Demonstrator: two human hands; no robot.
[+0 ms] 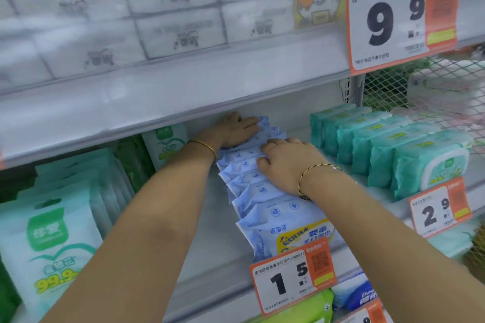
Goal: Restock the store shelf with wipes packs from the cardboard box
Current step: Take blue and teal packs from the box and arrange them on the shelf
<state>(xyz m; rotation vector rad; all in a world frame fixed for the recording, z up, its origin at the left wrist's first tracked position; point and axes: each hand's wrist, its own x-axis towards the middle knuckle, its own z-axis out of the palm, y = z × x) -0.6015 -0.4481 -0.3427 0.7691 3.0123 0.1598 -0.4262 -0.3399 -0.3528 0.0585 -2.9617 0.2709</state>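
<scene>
Squaring up a row of blue wipes packs point(265, 191) on the shelf point(217, 244)

The row stands upright at the centre of the frame, running back from the front price tag point(291, 278); the left hand point(236, 130) lies flat on the rearmost packs, likely bracing them so none topple; the right hand point(286, 165) curls its fingers over the tops mid-row, seemingly to draw them tight together; green packs point(393, 149) sit at right; the cardboard box is out of view.
</scene>
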